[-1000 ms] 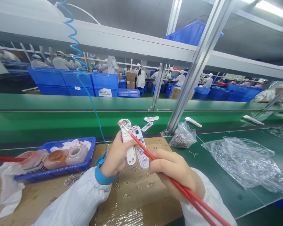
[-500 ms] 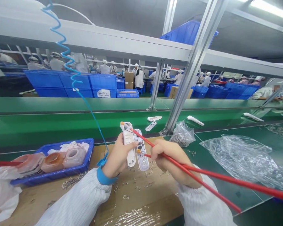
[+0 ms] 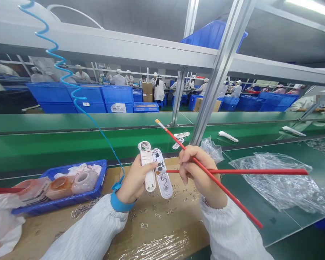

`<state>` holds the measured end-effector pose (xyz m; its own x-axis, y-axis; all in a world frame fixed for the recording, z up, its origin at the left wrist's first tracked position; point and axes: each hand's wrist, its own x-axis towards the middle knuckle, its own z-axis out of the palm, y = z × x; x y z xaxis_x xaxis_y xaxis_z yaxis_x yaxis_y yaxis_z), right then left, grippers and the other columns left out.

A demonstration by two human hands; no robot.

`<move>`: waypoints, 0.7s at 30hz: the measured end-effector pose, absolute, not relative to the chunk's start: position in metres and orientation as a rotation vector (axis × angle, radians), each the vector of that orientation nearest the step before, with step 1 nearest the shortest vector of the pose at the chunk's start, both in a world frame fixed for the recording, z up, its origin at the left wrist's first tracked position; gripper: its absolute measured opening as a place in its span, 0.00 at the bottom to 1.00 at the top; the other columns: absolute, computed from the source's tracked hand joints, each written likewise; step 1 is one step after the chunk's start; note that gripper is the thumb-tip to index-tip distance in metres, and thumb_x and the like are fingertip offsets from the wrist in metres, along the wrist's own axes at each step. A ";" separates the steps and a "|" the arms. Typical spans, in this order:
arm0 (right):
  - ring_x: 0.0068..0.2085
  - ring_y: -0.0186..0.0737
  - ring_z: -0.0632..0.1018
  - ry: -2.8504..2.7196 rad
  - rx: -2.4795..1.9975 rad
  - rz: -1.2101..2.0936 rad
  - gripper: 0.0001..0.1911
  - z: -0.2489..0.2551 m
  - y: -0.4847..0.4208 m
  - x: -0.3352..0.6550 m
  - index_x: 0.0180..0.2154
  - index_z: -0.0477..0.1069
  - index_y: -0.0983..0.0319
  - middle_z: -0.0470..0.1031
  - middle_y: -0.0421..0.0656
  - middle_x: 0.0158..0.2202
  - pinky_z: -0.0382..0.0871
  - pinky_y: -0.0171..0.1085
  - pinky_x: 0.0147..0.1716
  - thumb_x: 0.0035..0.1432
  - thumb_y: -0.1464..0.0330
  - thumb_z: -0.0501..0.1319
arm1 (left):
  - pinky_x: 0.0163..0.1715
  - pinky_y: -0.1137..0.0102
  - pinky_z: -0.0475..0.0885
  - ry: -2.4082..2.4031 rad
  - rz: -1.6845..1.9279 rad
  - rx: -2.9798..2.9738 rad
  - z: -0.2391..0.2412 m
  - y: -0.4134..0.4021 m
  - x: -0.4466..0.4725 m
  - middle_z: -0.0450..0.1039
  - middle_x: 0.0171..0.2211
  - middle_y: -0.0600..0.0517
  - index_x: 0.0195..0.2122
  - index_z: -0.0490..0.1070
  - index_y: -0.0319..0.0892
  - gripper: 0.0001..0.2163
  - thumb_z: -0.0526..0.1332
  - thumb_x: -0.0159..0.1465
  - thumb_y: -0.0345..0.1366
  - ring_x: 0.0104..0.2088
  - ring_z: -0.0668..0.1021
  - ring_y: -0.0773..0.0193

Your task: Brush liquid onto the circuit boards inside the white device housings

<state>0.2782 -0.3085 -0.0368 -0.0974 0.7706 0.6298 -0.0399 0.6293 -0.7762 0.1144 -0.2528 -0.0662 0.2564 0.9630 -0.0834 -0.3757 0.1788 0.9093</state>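
Note:
My left hand (image 3: 134, 178), in a blue wrist strap, grips an opened white plastic housing, thumb across its two halves. The long half (image 3: 148, 167) shows a hollow inside. Beside it, joined by thin wires, the other half (image 3: 164, 186) carries dark electronic parts. My right hand (image 3: 202, 175) is closed around two red-handled brushes. One brush (image 3: 174, 139) slants up, its orange-tinted tip in the air above the housing. The second brush (image 3: 260, 172) lies nearly level, its tip at the parts-bearing half; whether it touches, I cannot tell.
At left, a blue tray (image 3: 104, 177) holds jars and tissue. Small metal pieces (image 3: 157, 216) are scattered on the cardboard (image 3: 184, 224). Clear plastic bags (image 3: 276, 180) lie right. White housings (image 3: 227, 136) rest on the green belt beyond a metal post (image 3: 206, 108). A coiled blue cord (image 3: 105, 133) runs to my wrist.
The slanted brush's tip has lifted from the top of the long half, up and to the right. The other brush's handle has swung nearly level. My left hand has barely moved.

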 end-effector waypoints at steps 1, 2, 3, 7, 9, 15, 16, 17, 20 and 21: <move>0.17 0.25 0.68 -1.552 -0.637 0.715 0.11 -0.038 -0.307 0.279 0.33 0.61 0.60 0.62 0.33 0.24 0.59 0.29 0.19 0.55 0.81 0.48 | 0.33 0.64 0.73 0.800 1.099 0.919 -0.068 -0.252 0.114 0.74 0.37 0.48 0.45 0.64 0.40 0.24 0.71 0.48 0.32 0.34 0.77 0.58; 0.18 0.25 0.68 -1.582 -0.636 0.666 0.12 -0.040 -0.306 0.279 0.33 0.61 0.60 0.62 0.33 0.24 0.61 0.30 0.21 0.55 0.82 0.47 | 0.33 0.64 0.73 0.793 1.093 0.919 -0.069 -0.251 0.114 0.74 0.38 0.48 0.45 0.64 0.41 0.24 0.71 0.48 0.32 0.35 0.77 0.57; 0.18 0.25 0.67 -1.614 -0.637 0.615 0.12 -0.041 -0.305 0.279 0.32 0.61 0.60 0.62 0.33 0.24 0.62 0.31 0.22 0.54 0.82 0.47 | 0.33 0.63 0.73 0.787 1.090 0.920 -0.071 -0.250 0.114 0.74 0.38 0.48 0.45 0.64 0.41 0.24 0.70 0.48 0.32 0.35 0.78 0.56; 0.21 0.27 0.66 -1.723 -0.663 0.455 0.13 -0.040 -0.306 0.279 0.31 0.62 0.60 0.62 0.34 0.24 0.64 0.34 0.27 0.54 0.83 0.48 | 0.34 0.62 0.73 0.771 1.088 0.920 -0.076 -0.245 0.114 0.74 0.38 0.47 0.45 0.64 0.41 0.22 0.69 0.50 0.32 0.35 0.78 0.56; 0.21 0.27 0.66 -1.750 -0.644 0.421 0.13 -0.038 -0.308 0.278 0.32 0.63 0.60 0.62 0.34 0.25 0.64 0.34 0.26 0.55 0.82 0.49 | 0.34 0.62 0.74 0.764 1.082 0.912 -0.077 -0.244 0.114 0.74 0.38 0.47 0.45 0.65 0.40 0.22 0.69 0.50 0.31 0.35 0.78 0.56; 0.18 0.24 0.68 -1.441 -0.479 0.349 0.13 -0.028 -0.314 0.296 0.34 0.67 0.60 0.65 0.36 0.29 0.60 0.30 0.17 0.58 0.82 0.50 | 0.36 0.64 0.75 0.824 1.084 0.946 -0.082 -0.230 0.113 0.74 0.40 0.45 0.45 0.65 0.39 0.21 0.67 0.51 0.31 0.37 0.78 0.57; 0.17 0.25 0.69 -1.403 -0.485 0.331 0.12 -0.026 -0.314 0.302 0.34 0.67 0.61 0.66 0.37 0.30 0.59 0.30 0.16 0.57 0.82 0.51 | 0.37 0.64 0.75 0.863 1.087 1.003 -0.083 -0.221 0.115 0.74 0.42 0.45 0.46 0.65 0.39 0.20 0.66 0.52 0.32 0.39 0.78 0.57; 0.17 0.25 0.69 -1.381 -0.502 0.311 0.12 -0.025 -0.314 0.309 0.33 0.67 0.61 0.67 0.37 0.31 0.59 0.30 0.16 0.56 0.82 0.52 | 0.38 0.64 0.75 0.926 1.088 1.078 -0.084 -0.209 0.116 0.75 0.43 0.45 0.46 0.65 0.40 0.19 0.64 0.53 0.32 0.40 0.78 0.57; 0.17 0.27 0.70 -1.332 -0.563 0.234 0.11 -0.022 -0.315 0.335 0.33 0.69 0.61 0.68 0.37 0.29 0.59 0.30 0.15 0.53 0.82 0.55 | 0.40 0.63 0.74 1.207 1.064 1.349 -0.086 -0.158 0.120 0.75 0.45 0.45 0.47 0.66 0.39 0.16 0.59 0.57 0.32 0.43 0.78 0.56; 0.17 0.27 0.70 -1.302 -0.569 0.201 0.11 -0.021 -0.315 0.344 0.32 0.69 0.61 0.69 0.37 0.29 0.59 0.30 0.14 0.52 0.82 0.55 | 0.41 0.62 0.73 1.277 1.064 1.374 -0.087 -0.139 0.120 0.74 0.46 0.43 0.48 0.66 0.38 0.16 0.57 0.57 0.32 0.44 0.78 0.54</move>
